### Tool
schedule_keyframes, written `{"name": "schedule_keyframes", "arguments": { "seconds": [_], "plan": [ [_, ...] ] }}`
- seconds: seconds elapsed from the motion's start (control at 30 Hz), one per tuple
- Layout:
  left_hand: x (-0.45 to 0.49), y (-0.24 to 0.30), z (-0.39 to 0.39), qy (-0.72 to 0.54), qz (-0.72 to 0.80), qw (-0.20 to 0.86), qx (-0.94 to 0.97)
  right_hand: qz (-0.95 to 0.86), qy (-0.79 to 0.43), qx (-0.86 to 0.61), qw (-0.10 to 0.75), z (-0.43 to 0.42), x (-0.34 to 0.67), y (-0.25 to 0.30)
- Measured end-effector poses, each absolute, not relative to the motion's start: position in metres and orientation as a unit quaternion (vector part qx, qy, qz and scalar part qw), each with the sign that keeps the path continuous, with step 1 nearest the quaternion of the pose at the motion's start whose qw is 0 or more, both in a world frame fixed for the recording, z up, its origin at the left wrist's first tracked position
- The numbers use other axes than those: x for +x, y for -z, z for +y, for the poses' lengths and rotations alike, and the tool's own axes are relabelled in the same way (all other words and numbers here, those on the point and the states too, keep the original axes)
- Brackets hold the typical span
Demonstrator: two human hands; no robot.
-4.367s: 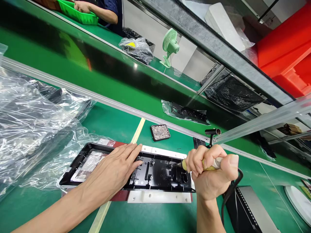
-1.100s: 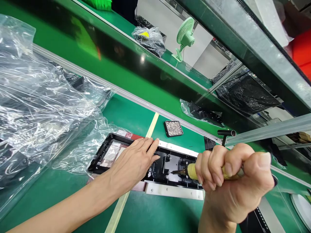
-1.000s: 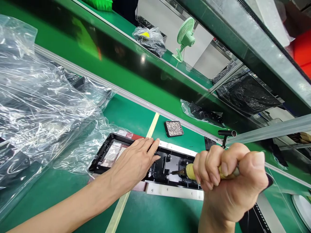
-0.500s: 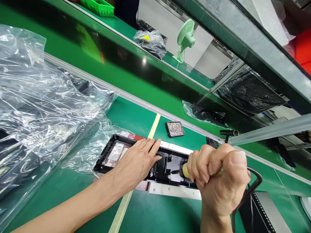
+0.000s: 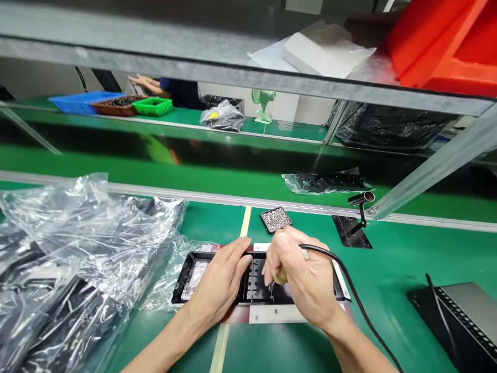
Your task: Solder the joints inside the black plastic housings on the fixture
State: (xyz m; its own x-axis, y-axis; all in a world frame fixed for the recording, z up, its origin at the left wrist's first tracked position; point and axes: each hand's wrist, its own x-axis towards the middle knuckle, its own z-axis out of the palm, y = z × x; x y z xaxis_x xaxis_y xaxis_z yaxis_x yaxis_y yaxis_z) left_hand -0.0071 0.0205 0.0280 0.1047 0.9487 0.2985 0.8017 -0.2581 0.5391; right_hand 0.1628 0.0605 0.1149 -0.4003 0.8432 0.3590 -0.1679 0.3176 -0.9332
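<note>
your right hand (image 5: 306,277) has shifted left along the black housing (image 5: 254,284) and now sits close beside your left hand (image 5: 223,277); the view has levelled out too. right hand is closed in a fist round the yellow-handled tool (image 5: 280,278), tip pointing down at the housing's middle section; can't tell if the tip touches. black cable (image 5: 351,287) runs from the fist toward the worktop's near right corner. left hand lies flat, fingers extended, pressing on the housing's left half, gripping nothing. housing sits on a white fixture plate (image 5: 272,314) mid-worktop, closer to the near edge, across the yellow tape line (image 5: 245,228). screw tray (image 5: 275,220) just behind the housing. crumpled clear bags (image 5: 85,243) cover the worktop's left side. small tool stand (image 5: 363,198) by the far edge, right side. co-worker's hand (image 5: 143,82) at the bench beyond, near a green bin (image 5: 153,106).
</note>
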Motion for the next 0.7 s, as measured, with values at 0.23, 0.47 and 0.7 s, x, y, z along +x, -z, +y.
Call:
{"name": "schedule_keyframes", "arguments": {
  "seconds": [0.23, 0.47, 0.7],
  "plan": [
    [0.015, -0.074, 0.009, -0.416, 0.522, 0.286, 0.688, -0.744, -0.392, -0.276, 0.466, 0.066, 0.171, -0.128],
    [0.054, -0.085, 0.019, -0.536, 0.478, 0.440, 0.539, -0.763, -0.304, -0.334, 0.462, 0.065, 0.174, -0.134],
    [0.080, -0.115, 0.032, -0.643, 0.434, 0.481, 0.407, -0.781, -0.263, -0.346, 0.448, 0.067, 0.176, -0.135]
  ]
}}
